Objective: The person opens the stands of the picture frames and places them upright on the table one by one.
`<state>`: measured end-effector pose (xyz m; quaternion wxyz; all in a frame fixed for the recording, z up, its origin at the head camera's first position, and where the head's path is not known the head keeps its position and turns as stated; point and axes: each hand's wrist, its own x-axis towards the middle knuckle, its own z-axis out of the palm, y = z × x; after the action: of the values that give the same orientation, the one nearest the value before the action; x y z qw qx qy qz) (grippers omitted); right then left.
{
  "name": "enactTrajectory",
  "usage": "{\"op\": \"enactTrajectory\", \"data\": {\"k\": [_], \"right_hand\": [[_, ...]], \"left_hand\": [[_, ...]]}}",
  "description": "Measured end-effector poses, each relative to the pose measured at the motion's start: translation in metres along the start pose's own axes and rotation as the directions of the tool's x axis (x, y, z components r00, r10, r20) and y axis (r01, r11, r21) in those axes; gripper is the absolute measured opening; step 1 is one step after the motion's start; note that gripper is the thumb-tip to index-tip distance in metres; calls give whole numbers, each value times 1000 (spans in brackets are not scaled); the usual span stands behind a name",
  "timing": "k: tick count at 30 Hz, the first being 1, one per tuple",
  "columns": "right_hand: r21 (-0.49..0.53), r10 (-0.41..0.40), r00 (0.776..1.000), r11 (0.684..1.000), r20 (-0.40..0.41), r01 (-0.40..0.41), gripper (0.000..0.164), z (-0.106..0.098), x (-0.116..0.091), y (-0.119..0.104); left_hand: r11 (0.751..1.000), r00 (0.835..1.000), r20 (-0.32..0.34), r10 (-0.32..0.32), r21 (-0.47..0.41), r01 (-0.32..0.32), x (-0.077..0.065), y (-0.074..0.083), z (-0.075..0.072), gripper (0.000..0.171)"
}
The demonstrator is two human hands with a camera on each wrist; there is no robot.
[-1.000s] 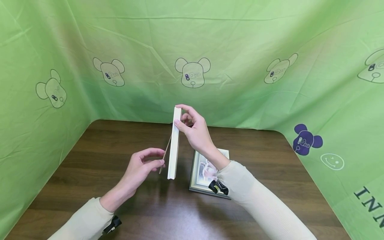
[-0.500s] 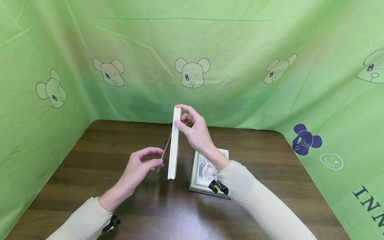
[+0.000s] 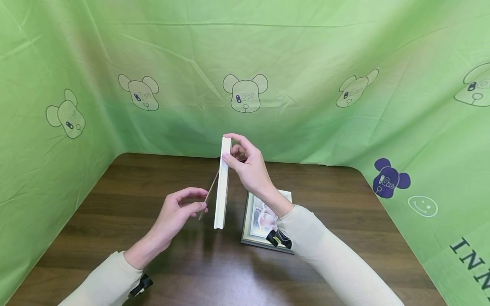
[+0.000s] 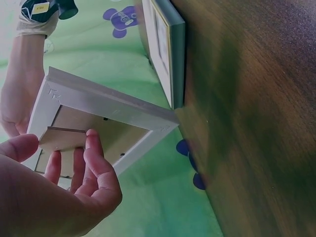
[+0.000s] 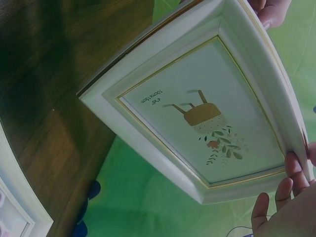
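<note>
A white picture frame (image 3: 222,187) is held up nearly on edge above the table. My right hand (image 3: 249,165) grips its upper end, thumb on the side edge. In the right wrist view, the frame's front (image 5: 153,153) has a gold inner line and a print of a plant on a legged stool. My left hand (image 3: 178,216) pinches the thin brown easel stand (image 4: 61,139) on the frame's back. That stand tilts away from the back panel, its lower end standing off to the left in the head view.
A second picture frame (image 3: 260,241), cream with a dark outer edge, lies face up on the wooden table (image 3: 126,199), partly under my right forearm. Green printed cloth (image 3: 183,119) surrounds the table at the back and sides. A small dark item behind the held frame is mostly hidden.
My left hand has shifted slightly left, swinging the easel stand a little farther from the frame's back. My right hand and the frame stay in place.
</note>
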<state>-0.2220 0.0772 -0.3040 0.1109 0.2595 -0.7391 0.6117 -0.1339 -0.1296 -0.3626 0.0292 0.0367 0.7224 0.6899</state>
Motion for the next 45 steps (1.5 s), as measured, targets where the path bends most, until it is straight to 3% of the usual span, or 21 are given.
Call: {"op": "enactTrajectory", "data": {"k": [45], "right_hand": [[-10, -25, 1000, 1000, 3, 25, 43, -3, -2, 0]], "left_hand": [[1000, 997, -73, -12, -5, 12, 1, 2, -2, 27]]}}
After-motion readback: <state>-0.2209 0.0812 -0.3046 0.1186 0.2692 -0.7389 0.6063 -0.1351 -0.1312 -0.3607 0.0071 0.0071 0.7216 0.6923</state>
